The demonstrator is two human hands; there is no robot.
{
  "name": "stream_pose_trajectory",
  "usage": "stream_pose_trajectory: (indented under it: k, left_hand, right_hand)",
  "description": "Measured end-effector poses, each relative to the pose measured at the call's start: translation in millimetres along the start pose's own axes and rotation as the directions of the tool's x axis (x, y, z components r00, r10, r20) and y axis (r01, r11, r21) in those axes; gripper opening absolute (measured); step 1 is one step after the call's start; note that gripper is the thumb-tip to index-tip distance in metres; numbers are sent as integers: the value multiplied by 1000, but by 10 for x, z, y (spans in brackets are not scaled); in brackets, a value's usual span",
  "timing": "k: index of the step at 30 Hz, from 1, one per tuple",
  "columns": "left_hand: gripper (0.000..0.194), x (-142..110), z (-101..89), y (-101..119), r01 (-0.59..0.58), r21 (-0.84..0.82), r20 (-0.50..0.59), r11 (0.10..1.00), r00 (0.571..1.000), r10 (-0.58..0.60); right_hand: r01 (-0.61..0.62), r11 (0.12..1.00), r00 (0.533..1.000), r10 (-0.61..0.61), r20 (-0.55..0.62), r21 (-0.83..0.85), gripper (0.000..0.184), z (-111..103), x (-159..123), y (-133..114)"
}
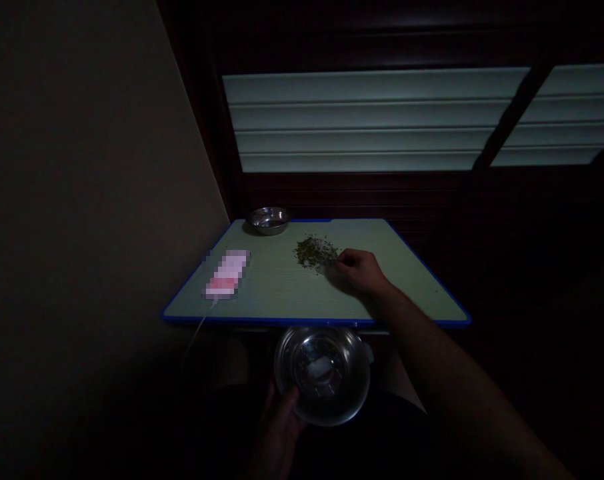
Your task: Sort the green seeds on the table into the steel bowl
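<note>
The steel bowl (355, 377) is being held by the left hand (281, 427) before the surface (277, 297). Beyond it, the green pile (312, 252) is being met at its near-right edge by the nearer right hand (361, 269), fingers pinched, contents unclear.

Lit phone (228, 273), screen pixelated, lying near tabletop (282, 293) left edge; pale cable (198, 328) hangs over near edge. Slatted panels (372, 119) behind, wall (82, 167) left.

The right arm (447, 360) stretches forward, right hand (363, 270) pinching with its fingers (344, 260), while the left hand (282, 427) curls lower
</note>
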State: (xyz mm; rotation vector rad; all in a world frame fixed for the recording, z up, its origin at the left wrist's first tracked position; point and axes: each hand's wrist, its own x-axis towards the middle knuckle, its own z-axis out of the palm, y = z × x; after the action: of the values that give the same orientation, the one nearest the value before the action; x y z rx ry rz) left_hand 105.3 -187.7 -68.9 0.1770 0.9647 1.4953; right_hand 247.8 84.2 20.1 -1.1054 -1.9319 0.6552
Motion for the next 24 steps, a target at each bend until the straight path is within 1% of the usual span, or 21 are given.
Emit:
stream_pose_trajectory:
  k: [5, 10, 13, 24]
  left_hand:
    - [70, 15, -3, -7, 0, -28, -2, 1000, 1000, 0]
    - [68, 20, -27, -22, -10, -3, 17, 1000, 1000, 10]
    - [67, 17, -33, -23, 0, 2, 8, 1000, 1000, 0]
    - [68, -6, 0, -11, -8, -13, 4, 1000, 1000, 8]
  right_hand:
    - [5, 1000, 1000, -5, 13, -7, 12, 8, -6, -14]
    - [5, 1000, 1000, -6, 30, 31, 13, 3, -4, -11]
    - [8, 1000, 999, -9, 32, 27, 12, -2, -3, -13]
    - [37, 998, 995, -41, 91, 52, 14, 17, -16, -6]
